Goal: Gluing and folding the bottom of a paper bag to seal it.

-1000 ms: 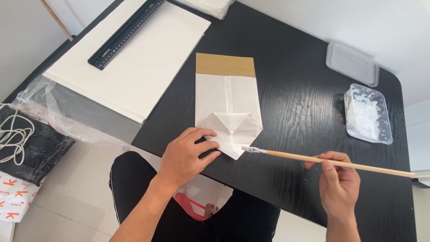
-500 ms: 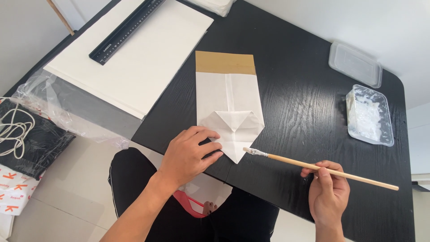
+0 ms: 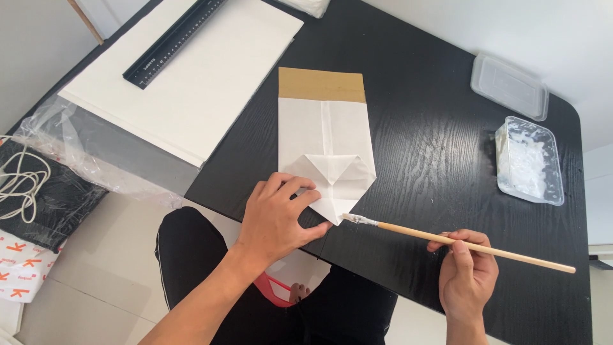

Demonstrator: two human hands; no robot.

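Note:
A flat white paper bag (image 3: pixel 325 137) with a brown band at its far end lies on the black table (image 3: pixel 434 147). Its near end is folded into triangular flaps. My left hand (image 3: pixel 278 217) presses down on the near left flap. My right hand (image 3: pixel 469 275) holds a long wooden brush (image 3: pixel 460 244) near its middle. The brush's wet tip touches the near point of the folded flap.
A clear tub of white paste (image 3: pixel 529 160) and its lid (image 3: pixel 509 86) sit at the right. A large white sheet (image 3: pixel 191 76) with a black ruler (image 3: pixel 172 43) lies at the far left. Clear plastic film (image 3: pixel 83 153) hangs off the left edge.
My right hand has slid further down the brush handle and drawn in, bringing the brush tip down to the flap's near point. My left hand has stayed on the bag.

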